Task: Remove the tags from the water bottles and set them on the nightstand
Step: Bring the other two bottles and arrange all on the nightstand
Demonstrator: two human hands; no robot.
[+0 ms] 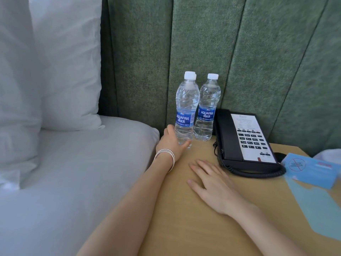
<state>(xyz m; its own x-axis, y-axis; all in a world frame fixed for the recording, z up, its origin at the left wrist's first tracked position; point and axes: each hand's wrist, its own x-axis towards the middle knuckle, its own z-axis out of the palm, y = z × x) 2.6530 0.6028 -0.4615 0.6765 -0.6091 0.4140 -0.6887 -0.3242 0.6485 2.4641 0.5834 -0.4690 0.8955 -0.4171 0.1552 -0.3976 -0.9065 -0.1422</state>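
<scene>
I record left hand (171, 139) gripping front bottle (185, 108) beside rear bottle (206, 111), right hand (212, 183) flat on nightstand (184, 228), telephone (245, 137) near it.

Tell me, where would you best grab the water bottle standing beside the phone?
Grip the free bottle at its blue label, probably coming from the front: it stands upright, with the phone close on its right, the held bottle in the left hand on its left, and the headboard behind.

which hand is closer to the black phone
Right. The right hand lies flat on the nightstand, just left of the phone. The left hand is farther left, gripping the base of a water bottle by the bed.
</scene>
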